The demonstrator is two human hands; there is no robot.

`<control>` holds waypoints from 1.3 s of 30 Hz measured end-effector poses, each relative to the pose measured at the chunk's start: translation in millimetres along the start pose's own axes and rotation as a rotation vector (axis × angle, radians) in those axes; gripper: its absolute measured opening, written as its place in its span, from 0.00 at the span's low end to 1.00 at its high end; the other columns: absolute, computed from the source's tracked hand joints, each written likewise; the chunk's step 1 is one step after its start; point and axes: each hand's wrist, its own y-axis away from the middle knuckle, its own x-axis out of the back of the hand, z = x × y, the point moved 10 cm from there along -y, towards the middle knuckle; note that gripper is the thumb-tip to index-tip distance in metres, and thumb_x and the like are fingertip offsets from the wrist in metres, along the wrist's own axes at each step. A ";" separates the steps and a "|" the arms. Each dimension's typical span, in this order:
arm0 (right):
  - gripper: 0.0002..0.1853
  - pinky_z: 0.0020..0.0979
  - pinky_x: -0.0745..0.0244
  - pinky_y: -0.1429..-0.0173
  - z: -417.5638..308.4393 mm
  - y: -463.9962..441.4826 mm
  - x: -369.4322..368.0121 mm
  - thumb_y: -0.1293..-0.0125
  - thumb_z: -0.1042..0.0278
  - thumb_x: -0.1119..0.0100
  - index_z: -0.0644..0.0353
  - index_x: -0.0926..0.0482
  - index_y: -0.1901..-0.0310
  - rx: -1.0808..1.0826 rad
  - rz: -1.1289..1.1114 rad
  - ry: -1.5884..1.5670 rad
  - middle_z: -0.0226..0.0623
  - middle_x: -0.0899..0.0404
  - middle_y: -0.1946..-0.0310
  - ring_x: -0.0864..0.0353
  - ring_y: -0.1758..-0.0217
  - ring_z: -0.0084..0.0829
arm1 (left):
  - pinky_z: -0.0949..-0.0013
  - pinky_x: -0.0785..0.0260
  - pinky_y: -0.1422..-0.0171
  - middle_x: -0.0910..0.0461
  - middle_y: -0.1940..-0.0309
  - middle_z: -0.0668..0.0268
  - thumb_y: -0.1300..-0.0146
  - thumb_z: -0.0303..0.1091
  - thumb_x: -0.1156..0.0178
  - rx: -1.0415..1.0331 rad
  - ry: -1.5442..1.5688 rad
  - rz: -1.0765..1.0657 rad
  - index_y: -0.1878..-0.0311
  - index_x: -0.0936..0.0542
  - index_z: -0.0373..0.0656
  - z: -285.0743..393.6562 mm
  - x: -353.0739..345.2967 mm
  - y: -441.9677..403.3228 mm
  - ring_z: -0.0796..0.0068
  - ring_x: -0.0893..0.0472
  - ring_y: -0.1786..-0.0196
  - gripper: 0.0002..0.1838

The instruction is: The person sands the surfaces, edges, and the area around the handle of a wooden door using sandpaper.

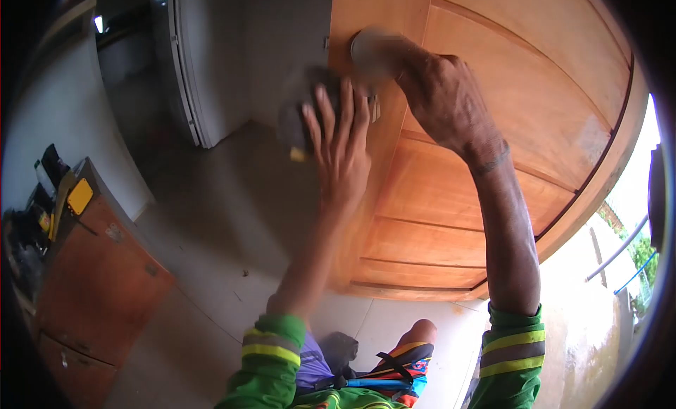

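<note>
A wooden panelled door (451, 191) stands in front of me, its edge running down the middle of the view. Near the door's upper edge, my right hand (447, 92) is closed on a round, greyish object (378, 51) that is blurred. My left hand (341, 131) is raised beside the door edge, fingers spread over a dark, blurred object (299, 117) with a small yellow part at its bottom. A metal latch piece (375, 108) shows on the door edge, just right of my left fingertips.
At the left a brown wooden cabinet (98, 282) carries dark tools and a yellow item (80, 196). A white door frame (186, 71) and a dim room lie beyond. Pale floor tiles (204, 282) are below; bright outdoors shows at the right.
</note>
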 end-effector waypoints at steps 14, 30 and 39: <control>0.12 0.42 0.18 0.53 -2.5 -2.6 -2.2 0.24 0.69 0.47 0.59 0.16 0.46 -0.007 -0.074 0.096 0.33 0.15 0.47 0.13 0.59 0.45 | 0.30 0.61 0.15 0.41 0.18 0.53 0.37 0.14 0.48 -0.002 0.058 -0.031 0.19 0.40 0.41 8.2 -50.4 82.1 0.34 0.50 0.16 0.40; 0.12 0.47 0.20 0.57 0.6 3.8 5.4 0.22 0.61 0.46 0.55 0.17 0.46 -0.183 -0.077 0.050 0.43 0.12 0.65 0.14 0.63 0.51 | 0.31 0.55 0.16 0.43 0.19 0.44 0.34 0.14 0.52 0.096 0.128 -0.024 0.21 0.38 0.32 -30.8 23.9 101.4 0.30 0.48 0.17 0.35; 0.11 0.48 0.21 0.59 -14.0 13.3 19.5 0.23 0.61 0.45 0.52 0.18 0.46 -0.152 -0.021 0.017 0.44 0.13 0.68 0.14 0.65 0.52 | 0.30 0.59 0.15 0.43 0.19 0.44 0.33 0.13 0.53 0.063 0.019 -0.088 0.20 0.39 0.32 -24.4 -25.3 153.5 0.33 0.51 0.16 0.36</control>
